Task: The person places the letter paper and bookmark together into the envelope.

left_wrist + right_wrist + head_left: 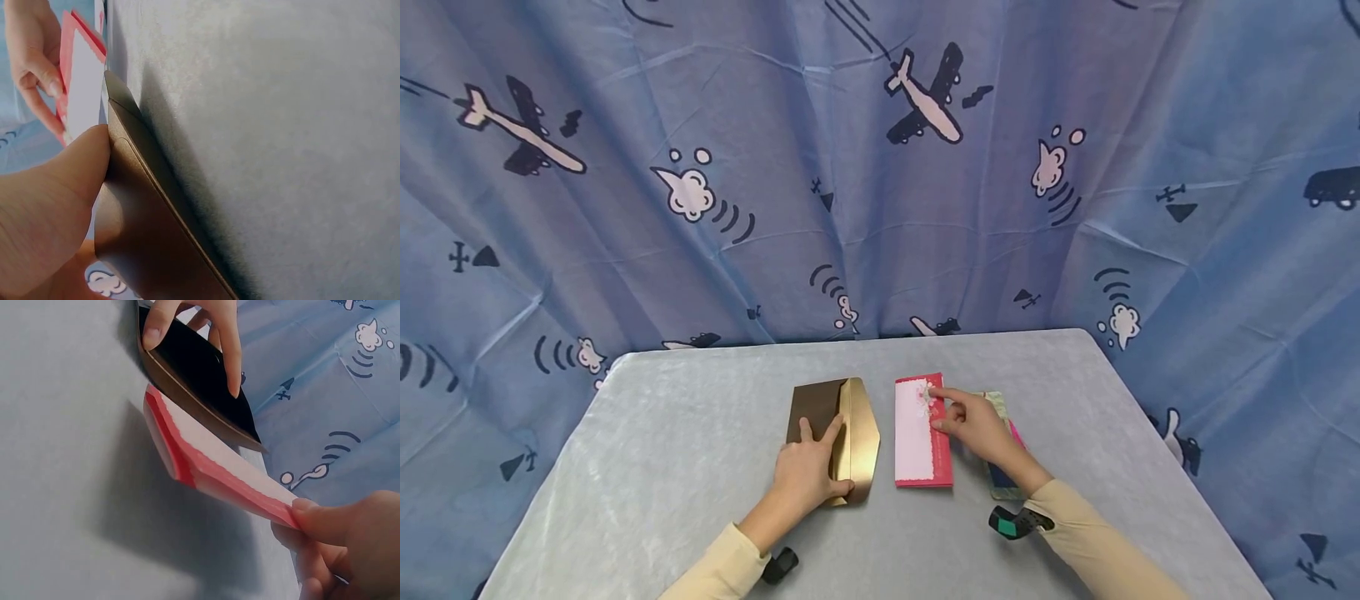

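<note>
A brown envelope (812, 404) with a gold flap (861, 442) folded out to the right lies left of the table's middle. My left hand (802, 471) rests on it with fingers spread, the thumb at the flap's near end. In the left wrist view that thumb meets the envelope's edge (137, 212). To the right, my right hand (976, 425) pinches the right edge of a pink and red greeting card (913, 442) with flowers on it. The right wrist view shows the card (206, 456) tilted above its shadow, thumb on one face and fingers behind.
Partly hidden under my right forearm lie flat items, green, pink and dark blue (1003, 482). A black wrist device (1018, 523) is on the right wrist, another (780, 566) by the left. A blue patterned curtain (880, 208) hangs behind the grey cloth-covered table (700, 433).
</note>
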Demonstrator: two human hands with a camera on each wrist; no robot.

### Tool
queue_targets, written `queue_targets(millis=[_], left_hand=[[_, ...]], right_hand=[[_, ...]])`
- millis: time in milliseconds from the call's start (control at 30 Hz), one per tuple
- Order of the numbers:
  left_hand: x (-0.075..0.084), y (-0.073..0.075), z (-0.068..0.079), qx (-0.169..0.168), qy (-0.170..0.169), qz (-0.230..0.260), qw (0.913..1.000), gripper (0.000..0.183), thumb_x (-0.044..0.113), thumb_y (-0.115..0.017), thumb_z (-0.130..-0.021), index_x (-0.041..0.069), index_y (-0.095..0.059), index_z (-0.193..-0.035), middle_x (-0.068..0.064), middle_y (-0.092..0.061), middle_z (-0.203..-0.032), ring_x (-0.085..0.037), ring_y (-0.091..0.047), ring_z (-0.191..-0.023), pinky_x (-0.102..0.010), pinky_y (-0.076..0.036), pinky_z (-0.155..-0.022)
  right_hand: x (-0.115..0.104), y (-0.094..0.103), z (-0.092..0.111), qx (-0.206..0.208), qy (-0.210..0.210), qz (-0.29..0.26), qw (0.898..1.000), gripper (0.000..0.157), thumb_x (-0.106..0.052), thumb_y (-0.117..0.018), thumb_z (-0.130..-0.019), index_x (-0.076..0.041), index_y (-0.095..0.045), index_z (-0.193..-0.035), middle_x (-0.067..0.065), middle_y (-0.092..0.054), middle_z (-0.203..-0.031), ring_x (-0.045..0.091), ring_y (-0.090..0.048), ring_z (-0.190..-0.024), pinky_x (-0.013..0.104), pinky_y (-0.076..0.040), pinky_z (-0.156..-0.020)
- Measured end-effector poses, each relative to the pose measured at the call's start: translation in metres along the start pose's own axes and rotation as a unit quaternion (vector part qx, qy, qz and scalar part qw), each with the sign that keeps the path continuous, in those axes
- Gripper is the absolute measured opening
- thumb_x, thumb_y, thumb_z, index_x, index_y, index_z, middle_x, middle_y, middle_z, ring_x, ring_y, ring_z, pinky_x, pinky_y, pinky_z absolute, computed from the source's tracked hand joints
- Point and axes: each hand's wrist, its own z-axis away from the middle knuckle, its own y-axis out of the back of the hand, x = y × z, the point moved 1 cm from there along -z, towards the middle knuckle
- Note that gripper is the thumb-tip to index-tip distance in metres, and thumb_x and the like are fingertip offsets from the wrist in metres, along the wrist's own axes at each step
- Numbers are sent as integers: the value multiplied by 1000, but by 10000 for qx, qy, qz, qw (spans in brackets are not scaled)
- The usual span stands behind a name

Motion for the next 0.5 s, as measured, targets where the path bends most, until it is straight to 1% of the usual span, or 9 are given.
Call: queue_targets(millis=[100,333,500], left_hand=[[0,1,-1,-32,-13,55,10000,104,59,-87,-60,20,-46,-148,-41,-52,-135,-25,-55,-47,-47,-54,-70],[-1,0,-2,-135,-13,125,9998,110,60,-88,-57,18,-44,-149,-42,-51,-135,-26,-57,-51,-43,-52,-66],[-1,1,-2,-133,-59,231,9996,111,60,-88,-57,16,-44,-148,-43,-51,-134,-27,-58,-53,-45,-53,-67]], right_hand=[[-4,-4,-3,38,85,-66,9999,54,-12,-76,-86,-11,-59,-137,-2,-53,-65,7,-42,-56,21,-35,-51],[-16,-17,-13,129,109,-186,9997,52,-11,-76,-85,-10,-61,-134,-1,-54,-65,7,-43,-57,21,-36,-54],[-21,-25,-22,216,264,-193,9992,51,-9,-77,-84,-9,-62,-132,-2,-56,-64,6,-43,-56,21,-36,-54]])
